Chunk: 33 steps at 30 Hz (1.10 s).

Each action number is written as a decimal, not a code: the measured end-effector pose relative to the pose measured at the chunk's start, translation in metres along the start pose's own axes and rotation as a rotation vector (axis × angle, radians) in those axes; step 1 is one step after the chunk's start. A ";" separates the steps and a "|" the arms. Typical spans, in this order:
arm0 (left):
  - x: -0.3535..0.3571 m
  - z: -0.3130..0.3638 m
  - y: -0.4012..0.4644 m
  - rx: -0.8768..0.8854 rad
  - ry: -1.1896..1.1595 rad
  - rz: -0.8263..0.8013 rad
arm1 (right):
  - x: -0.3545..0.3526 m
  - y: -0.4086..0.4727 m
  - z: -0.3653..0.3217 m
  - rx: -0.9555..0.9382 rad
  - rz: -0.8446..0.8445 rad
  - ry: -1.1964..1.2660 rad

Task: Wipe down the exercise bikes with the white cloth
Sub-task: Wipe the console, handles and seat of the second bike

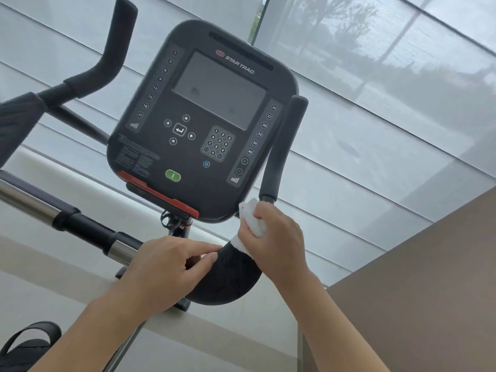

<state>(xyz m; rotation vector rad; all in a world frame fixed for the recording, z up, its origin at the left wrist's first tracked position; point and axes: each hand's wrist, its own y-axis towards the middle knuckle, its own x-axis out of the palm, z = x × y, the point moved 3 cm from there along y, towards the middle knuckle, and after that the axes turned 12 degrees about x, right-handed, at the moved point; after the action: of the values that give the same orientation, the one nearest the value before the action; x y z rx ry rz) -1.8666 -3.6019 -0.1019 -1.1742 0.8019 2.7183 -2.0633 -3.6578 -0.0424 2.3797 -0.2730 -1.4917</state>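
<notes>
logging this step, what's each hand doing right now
Left hand: open, fingertips on the handlebar.
Right hand: grips the cloth against the handlebar.

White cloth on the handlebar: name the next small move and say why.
Probably slide the white cloth down along the padded handlebar curve toward the left hand. The right hand grips it at the curve's upper end, and the left hand's fingers steady the curve lower down, so that stretch looks unwiped.

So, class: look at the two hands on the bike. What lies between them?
In the head view, the curved black handlebar pad spans the gap. The left hand touches its near side; the right hand presses the white cloth on its far end.
</notes>
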 end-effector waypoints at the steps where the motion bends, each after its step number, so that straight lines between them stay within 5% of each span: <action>1: 0.000 0.000 0.000 -0.001 0.001 0.004 | 0.002 0.013 -0.004 0.019 0.004 -0.012; 14: -0.005 -0.001 -0.008 0.070 -0.002 -0.009 | -0.004 -0.039 0.013 -0.056 0.026 0.078; 22: -0.006 0.001 -0.008 0.096 -0.038 -0.019 | 0.003 0.032 0.002 0.088 0.040 0.025; 33: -0.010 0.002 -0.018 0.142 0.001 -0.032 | -0.006 -0.045 0.018 -0.051 0.020 0.141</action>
<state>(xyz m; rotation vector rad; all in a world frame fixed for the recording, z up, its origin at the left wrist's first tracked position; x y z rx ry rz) -1.8561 -3.5844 -0.1017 -1.1478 0.9500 2.5864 -2.0827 -3.6172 -0.0610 2.4201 -0.2228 -1.2987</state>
